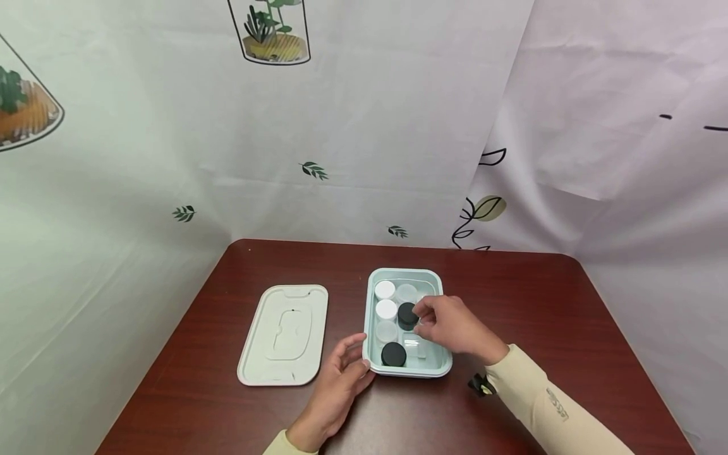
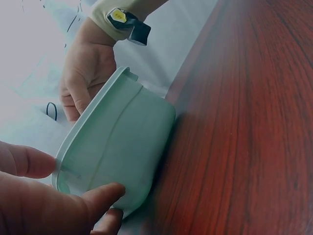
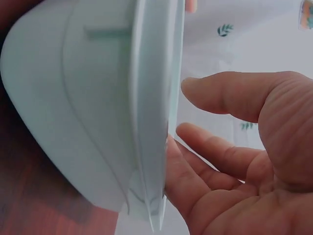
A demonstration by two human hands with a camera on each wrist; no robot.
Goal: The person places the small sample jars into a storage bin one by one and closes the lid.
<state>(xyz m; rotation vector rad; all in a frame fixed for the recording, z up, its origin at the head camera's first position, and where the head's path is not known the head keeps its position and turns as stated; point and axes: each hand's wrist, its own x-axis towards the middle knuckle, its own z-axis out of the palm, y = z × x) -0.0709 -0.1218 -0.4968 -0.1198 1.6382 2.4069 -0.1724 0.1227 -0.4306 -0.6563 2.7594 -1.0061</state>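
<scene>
A pale mint plastic bin (image 1: 435,361) stands on the table and holds several small round jars. My left hand (image 1: 343,379) rests against its front left corner, fingertips touching the rim and outer wall. Inside are white-topped jars (image 1: 386,309), clear ones (image 1: 386,332), a black-topped jar (image 1: 394,354) at the front and another black-topped jar (image 1: 406,315) near the middle. Beside that middle jar is my right hand (image 1: 452,324), reaching over the right rim. In the right wrist view its thumb (image 3: 220,92) and fingers are apart. The bin wall hides the jars there.
A flat white lid (image 1: 284,335) lies on the dark red table (image 1: 489,278), left of the bin. Behind the table hangs a pale curtain (image 1: 364,126) with plant drawings. A small black device (image 1: 481,385) is at the right wrist.
</scene>
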